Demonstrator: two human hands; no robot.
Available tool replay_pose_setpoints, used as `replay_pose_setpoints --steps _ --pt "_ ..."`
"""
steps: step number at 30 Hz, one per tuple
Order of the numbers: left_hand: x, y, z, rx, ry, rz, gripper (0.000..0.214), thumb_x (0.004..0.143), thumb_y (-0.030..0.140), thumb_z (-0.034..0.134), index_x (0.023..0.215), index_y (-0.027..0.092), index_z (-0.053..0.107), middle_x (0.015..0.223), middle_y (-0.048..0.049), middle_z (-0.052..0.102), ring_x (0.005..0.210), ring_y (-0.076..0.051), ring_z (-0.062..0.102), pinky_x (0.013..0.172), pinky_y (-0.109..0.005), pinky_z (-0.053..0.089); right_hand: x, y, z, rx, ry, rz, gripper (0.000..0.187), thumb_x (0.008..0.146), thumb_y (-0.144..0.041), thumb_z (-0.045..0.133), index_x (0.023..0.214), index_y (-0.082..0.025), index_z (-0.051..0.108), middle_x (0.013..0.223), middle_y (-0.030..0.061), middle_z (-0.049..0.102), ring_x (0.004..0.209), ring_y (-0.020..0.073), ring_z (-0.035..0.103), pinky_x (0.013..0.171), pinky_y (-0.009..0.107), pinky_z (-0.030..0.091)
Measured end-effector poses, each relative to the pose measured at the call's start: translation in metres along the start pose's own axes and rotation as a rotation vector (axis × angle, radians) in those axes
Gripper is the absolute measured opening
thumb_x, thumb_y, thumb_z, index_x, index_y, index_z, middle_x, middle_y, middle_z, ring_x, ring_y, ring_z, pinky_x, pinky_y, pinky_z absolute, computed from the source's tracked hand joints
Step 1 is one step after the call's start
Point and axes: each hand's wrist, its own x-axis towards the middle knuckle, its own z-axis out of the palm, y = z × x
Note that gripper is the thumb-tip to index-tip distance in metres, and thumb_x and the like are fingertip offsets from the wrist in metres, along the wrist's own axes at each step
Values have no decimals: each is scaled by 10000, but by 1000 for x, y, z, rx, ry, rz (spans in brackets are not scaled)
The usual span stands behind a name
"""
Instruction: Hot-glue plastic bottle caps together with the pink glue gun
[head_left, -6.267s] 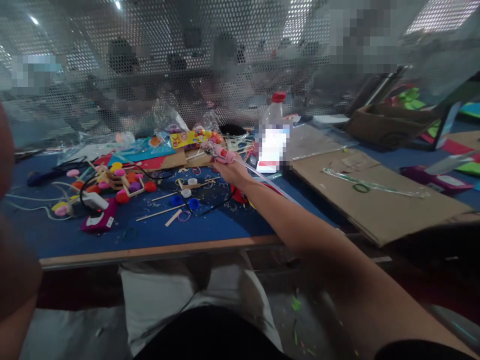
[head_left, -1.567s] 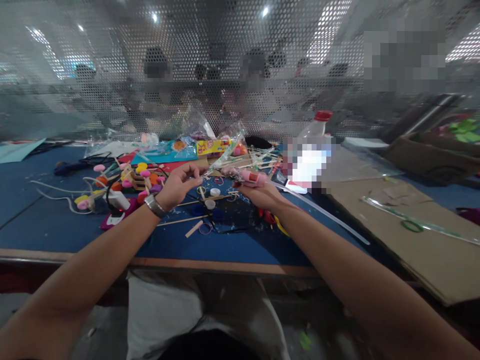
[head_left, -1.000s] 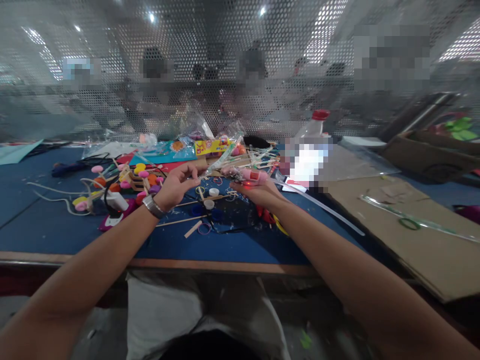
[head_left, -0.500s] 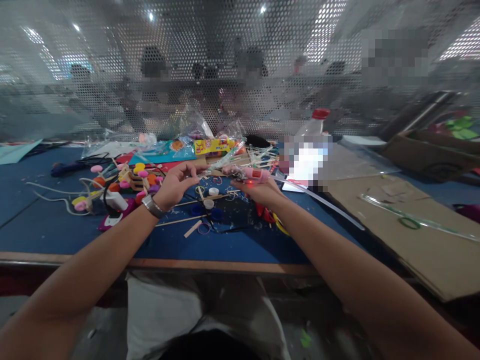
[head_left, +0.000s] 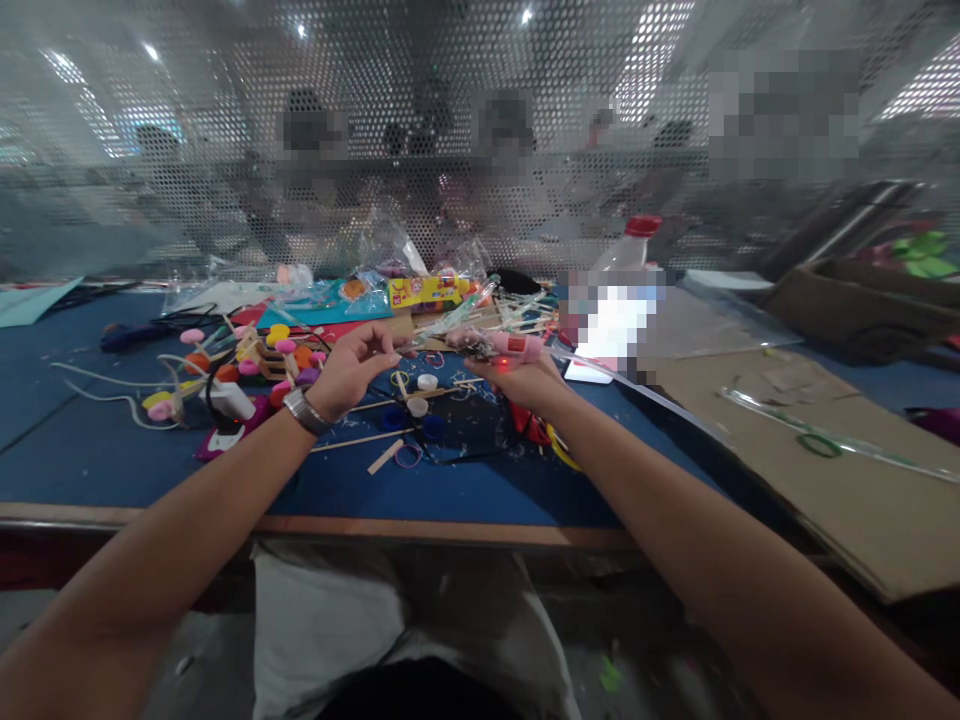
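Observation:
My right hand (head_left: 534, 388) is wrapped round a pink hot glue gun (head_left: 517, 347) whose red light glows. Out of its back end runs a long translucent glue stick (head_left: 645, 392), slanting down to the right. The nozzle points left, towards my left hand (head_left: 351, 372), which wears a metal-banded watch (head_left: 301, 408). Thumb and forefinger of that hand are pinched together; whatever is between them is too small to make out. Below and between the hands lie white bottle caps (head_left: 417, 407), blue caps (head_left: 433, 429), thin wooden sticks (head_left: 386, 457) and a purple rubber band (head_left: 409, 456).
Left of my left hand are coloured pompom-like discs on wooden pieces (head_left: 277, 350) and a purple power strip (head_left: 217, 442) with a white plug. Behind stand a yellow packet (head_left: 426, 292) and a red-capped bottle (head_left: 628, 250). A bright screen (head_left: 611, 335) and cardboard (head_left: 847, 490) lie right.
The glue gun has shifted very slightly to the right with my right hand. My left hand keeps its pinch almost in place.

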Motion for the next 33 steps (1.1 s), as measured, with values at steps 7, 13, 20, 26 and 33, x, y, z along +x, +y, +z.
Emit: replay_pose_setpoints --steps 7,13,20,26,33 --pt "1 -1 -1 -9 -2 0 251 696 241 775 747 194 534 904 -49 737 946 -225 735 864 -356 523 0 2 0 9 -13 -6 206 822 -326 698 1011 -261 749 925 37 776 1064 289 689 884 391 567" --pt "0 -3 -2 -10 -14 6 265 700 247 782 747 194 526 943 -61 744 960 -228 730 892 -372 525 -1 0 -1 -20 -8 -9 173 825 -347 682 946 -246 754 823 39 753 974 279 705 814 350 561" --pt "0 -4 -3 -24 -8 -14 274 690 252 808 746 181 549 979 -59 754 922 -209 732 880 -347 526 2 4 -1 -143 5 -8 134 829 -362 666 780 -253 726 766 23 741 808 254 701 733 365 527" --pt "0 -3 -2 -43 -9 -10 263 691 237 809 740 176 558 988 -63 755 914 -207 739 884 -346 530 -1 0 -1 -137 26 41 115 819 -377 686 789 -276 732 770 17 744 806 246 693 724 368 514" --pt "-1 -2 -1 -63 -4 -30 264 672 225 813 729 171 561 972 -56 756 869 -192 742 876 -339 536 -1 -2 -1 -140 28 104 138 816 -387 686 789 -261 739 845 40 769 882 272 702 770 386 521"
